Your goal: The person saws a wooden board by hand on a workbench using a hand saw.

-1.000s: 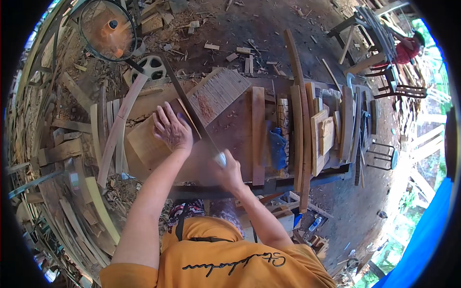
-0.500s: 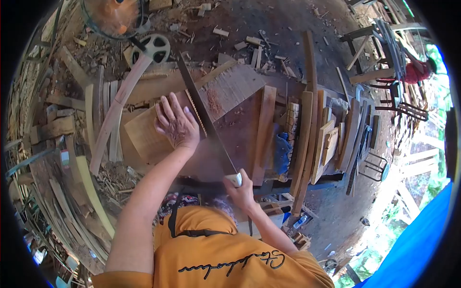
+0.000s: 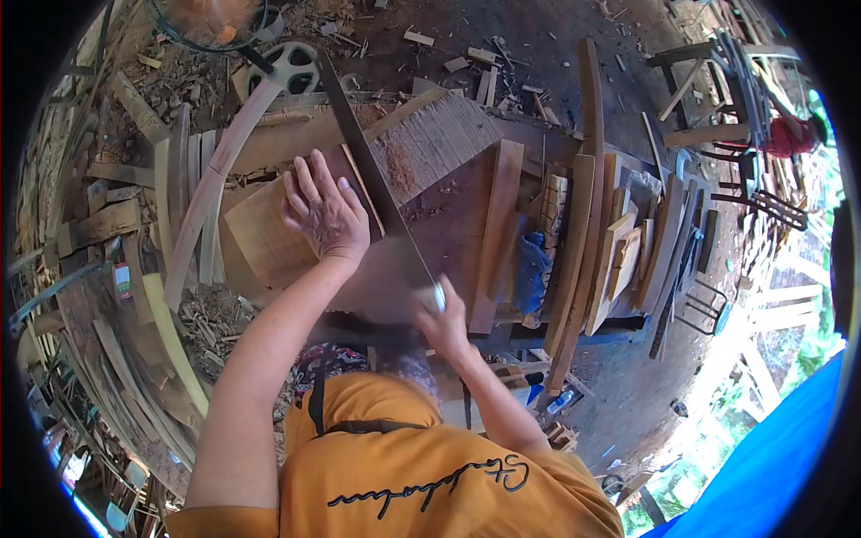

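My left hand (image 3: pixel 327 211) lies flat with its fingers stretched out on a wooden board (image 3: pixel 256 235), left of the saw. In my right hand (image 3: pixel 447 325) is the light-coloured handle of a long handsaw (image 3: pixel 360 151). Its blade slants up and to the left across the wood, close beside my left fingers. A greyer plank part (image 3: pixel 444 142) lies on the blade's far right side, with a patch of reddish sawdust (image 3: pixel 400 169) on it. Motion smears the saw handle a little.
A fan (image 3: pixel 211 22) and a spoked wheel (image 3: pixel 294 68) stand at the top left. Several planks (image 3: pixel 574 242) lie on the right of the bench, beside a blue cloth (image 3: pixel 533 273). A person in red (image 3: pixel 794 134) is far right. Wood scraps litter the ground.
My right hand has pushed the saw forward, away from my body, so the blade reaches further up. My left hand stays pressed on the board. The view has shifted slightly.
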Demonstrator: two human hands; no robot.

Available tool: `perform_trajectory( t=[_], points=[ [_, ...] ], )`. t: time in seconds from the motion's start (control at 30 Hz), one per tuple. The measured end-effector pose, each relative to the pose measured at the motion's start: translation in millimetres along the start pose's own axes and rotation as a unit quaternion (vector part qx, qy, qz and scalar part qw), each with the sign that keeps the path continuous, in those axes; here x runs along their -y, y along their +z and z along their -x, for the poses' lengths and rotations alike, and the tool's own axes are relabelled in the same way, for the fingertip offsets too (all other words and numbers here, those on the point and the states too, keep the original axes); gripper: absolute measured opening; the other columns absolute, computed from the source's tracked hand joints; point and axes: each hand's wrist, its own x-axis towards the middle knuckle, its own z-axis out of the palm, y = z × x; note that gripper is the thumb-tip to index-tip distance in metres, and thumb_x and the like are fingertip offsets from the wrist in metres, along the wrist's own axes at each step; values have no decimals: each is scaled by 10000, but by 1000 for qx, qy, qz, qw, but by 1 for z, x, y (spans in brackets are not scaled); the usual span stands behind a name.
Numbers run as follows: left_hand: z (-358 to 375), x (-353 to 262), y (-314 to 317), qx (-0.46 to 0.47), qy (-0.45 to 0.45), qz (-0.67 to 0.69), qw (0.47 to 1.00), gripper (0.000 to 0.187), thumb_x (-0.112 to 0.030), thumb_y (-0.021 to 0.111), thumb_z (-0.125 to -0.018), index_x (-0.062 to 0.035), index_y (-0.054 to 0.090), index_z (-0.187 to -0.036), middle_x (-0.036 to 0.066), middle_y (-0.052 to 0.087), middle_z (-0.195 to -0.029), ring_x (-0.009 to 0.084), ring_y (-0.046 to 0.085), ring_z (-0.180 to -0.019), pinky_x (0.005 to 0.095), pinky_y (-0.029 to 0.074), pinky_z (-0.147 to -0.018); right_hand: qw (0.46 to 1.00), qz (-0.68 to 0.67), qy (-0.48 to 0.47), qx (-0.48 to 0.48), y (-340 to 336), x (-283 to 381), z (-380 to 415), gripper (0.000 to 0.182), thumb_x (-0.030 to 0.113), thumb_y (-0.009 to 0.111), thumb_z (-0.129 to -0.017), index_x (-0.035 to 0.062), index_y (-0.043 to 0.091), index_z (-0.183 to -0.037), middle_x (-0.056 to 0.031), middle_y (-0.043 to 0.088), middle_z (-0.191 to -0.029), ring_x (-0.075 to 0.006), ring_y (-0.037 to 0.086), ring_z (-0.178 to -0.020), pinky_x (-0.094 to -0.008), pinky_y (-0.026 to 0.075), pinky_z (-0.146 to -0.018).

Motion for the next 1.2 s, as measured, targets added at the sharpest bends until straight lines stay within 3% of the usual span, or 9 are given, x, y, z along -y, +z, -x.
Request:
perform_trajectory(
  t=[0.17,0.37,0.57,0.63,0.77,0.83,0.87,1.03,1.2],
  points=[
    [0,2,2,-17,12,-14,1000,551,-337,413,-1002,-151,354,-1518,124,332,-1550,356,287,-1421,552,235,-1077,994,22,-104,-29,12,12,-25,283,154,746,-852,9,507,-892,-156,643,-689,-264,683,-628,-362,509,-565],
    [2,0,-1,6,4,-10,1000,570,-321,448,-986,-132,360,-1517,127,300,-1571,356,266,-1430,555,223,-1083,999,-35,2,11,-2,1,6,303,153,743,-842,-7,493,-901,-226,642,-718,-395,681,-680,-409,497,-563],
    [-1,0,2,-3,6,-10,1000,555,-337,409,-1004,-142,346,-1520,119,321,-1561,353,284,-1422,558,227,-1080,988,51,-139,-53,18,13,-30,271,138,740,-846,7,511,-907,-182,639,-693,-327,698,-672,-383,508,-575],
    [0,1,4,-10,4,-6,1000,555,-333,411,-1002,-142,347,-1519,120,324,-1560,354,283,-1423,559,227,-1079,999,-18,-46,-21,1,-1,19,280,130,729,-835,-11,505,-925,-240,638,-723,-421,676,-709,-418,498,-570],
    [1,1,2,-16,6,4,1000,556,-329,416,-1000,-146,347,-1520,121,323,-1559,360,282,-1423,557,231,-1078,998,-39,40,5,2,5,8,283,134,732,-833,-7,507,-933,-244,641,-736,-424,678,-729,-420,499,-576],
    [1,2,3,-13,10,-5,1000,555,-329,413,-1001,-146,346,-1520,124,322,-1558,367,282,-1422,559,231,-1078,995,34,-86,-21,18,16,-38,284,125,739,-837,-14,544,-991,-131,648,-757,-176,616,-661,-352,505,-599],
    [1,3,2,-17,14,-7,1000,555,-329,413,-1001,-146,346,-1520,124,322,-1558,367,282,-1422,559,231,-1078,995,30,-89,-24,18,16,-36,284,125,739,-837,-14,544,-991,-131,648,-757,-176,616,-661,-352,505,-599],
    [1,2,6,-25,12,0,1000,556,-336,411,-1004,-142,345,-1521,129,327,-1552,374,283,-1420,559,237,-1077,1000,21,-17,1,-12,2,36,281,140,733,-842,1,509,-939,-220,650,-746,-390,687,-724,-408,507,-604],
    [0,2,1,-2,14,-7,1000,577,-325,446,-987,-122,345,-1518,143,308,-1554,370,264,-1424,557,231,-1081,997,28,-71,-16,9,18,-18,263,90,726,-819,3,512,-945,-249,633,-772,-458,652,-754,-422,501,-623]
  ],
)
